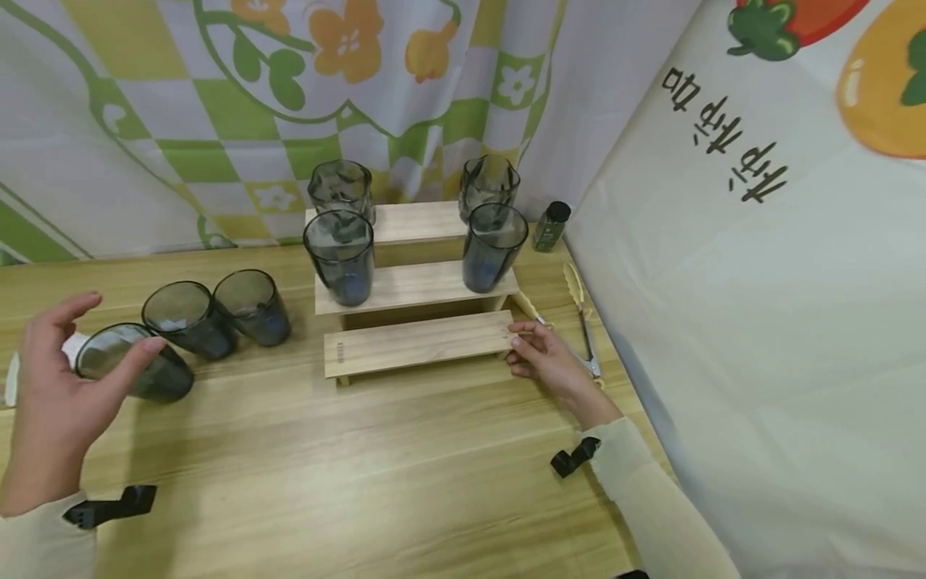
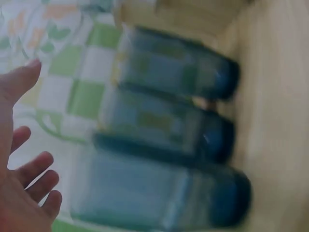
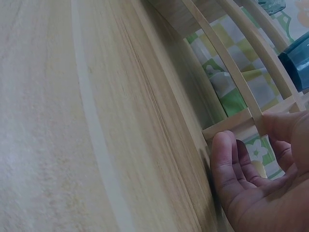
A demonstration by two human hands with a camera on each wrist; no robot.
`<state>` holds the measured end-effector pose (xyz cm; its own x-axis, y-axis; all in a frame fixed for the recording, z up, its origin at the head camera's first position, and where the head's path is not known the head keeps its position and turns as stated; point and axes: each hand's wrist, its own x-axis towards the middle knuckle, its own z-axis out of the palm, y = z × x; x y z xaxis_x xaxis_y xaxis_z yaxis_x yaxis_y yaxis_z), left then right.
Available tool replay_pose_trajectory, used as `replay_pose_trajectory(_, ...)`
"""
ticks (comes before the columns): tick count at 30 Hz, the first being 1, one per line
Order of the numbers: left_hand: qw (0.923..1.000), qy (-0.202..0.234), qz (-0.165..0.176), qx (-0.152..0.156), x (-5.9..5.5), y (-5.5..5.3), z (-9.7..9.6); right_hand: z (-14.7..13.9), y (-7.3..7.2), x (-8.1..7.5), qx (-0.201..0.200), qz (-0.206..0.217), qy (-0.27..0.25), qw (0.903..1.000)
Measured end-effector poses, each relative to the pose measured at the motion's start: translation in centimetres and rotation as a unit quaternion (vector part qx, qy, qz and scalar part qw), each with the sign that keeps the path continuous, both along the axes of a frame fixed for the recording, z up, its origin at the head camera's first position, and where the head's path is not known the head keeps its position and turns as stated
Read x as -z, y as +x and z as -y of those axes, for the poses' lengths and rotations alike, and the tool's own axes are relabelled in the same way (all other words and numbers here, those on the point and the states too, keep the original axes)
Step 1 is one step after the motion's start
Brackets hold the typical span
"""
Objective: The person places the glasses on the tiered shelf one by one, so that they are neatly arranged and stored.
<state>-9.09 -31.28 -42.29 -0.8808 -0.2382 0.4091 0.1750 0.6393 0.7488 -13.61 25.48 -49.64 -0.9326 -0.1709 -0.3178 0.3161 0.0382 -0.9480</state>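
My left hand [image 1: 61,394] is held with thumb and fingers spread around the nearest of three smoky drinking glasses on the table at the left. This nearest glass [image 1: 159,376] stands in front of a middle glass [image 1: 211,339] and a far glass [image 1: 269,320]. In the left wrist view the fingers are apart from the blurred glasses. With thumb above and fingers below, my right hand [image 1: 550,366] pinches the right end of the lowest step on a three-tier wooden rack [image 1: 419,346]. Two glasses stand on its middle tier, two on its top tier.
Metal tongs [image 1: 584,330] with yellow tips lie right of the rack. A small dark bottle with a black cap [image 1: 551,229] stands at the back right corner. A patterned curtain [image 1: 253,145] hangs behind, and a white printed sheet [image 1: 760,281] borders the right side.
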Motion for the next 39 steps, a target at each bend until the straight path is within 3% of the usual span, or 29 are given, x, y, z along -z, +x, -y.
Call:
replay_pose_trajectory(4,0.9963,0.024,0.082,-0.01,1.8,0.5,1.7,0.0,0.0,-0.1,0.001,0.0,-0.001,1.0)
replay_pose_trajectory(7,0.9941,0.045,0.099,0.003,2.8,0.7,2.2,-0.1,0.0,-0.1,0.001,-0.001,0.001,1.0)
replay_pose_trajectory(14,0.9922,0.09,0.08,0.033,3.4,0.5,2.5,-0.1,0.1,-0.1,0.0,0.002,0.001,1.0)
replay_pose_trajectory(21,0.9916,0.104,0.076,0.014,4.1,0.7,2.8,0.0,0.0,-0.3,0.002,0.002,0.007,1.0)
replay_pose_trajectory(28,0.97,0.202,0.088,0.104,5.2,1.5,3.8,-0.1,0.0,-0.2,0.003,0.005,0.006,1.0)
replay_pose_trajectory(31,0.9707,0.202,0.084,0.1,5.6,1.7,4.2,-0.2,0.0,0.0,0.003,0.005,0.003,1.0)
replay_pose_trajectory(39,0.9469,0.285,0.039,0.145,6.0,2.1,4.3,-0.1,-0.1,0.1,-0.001,0.0,0.006,1.0)
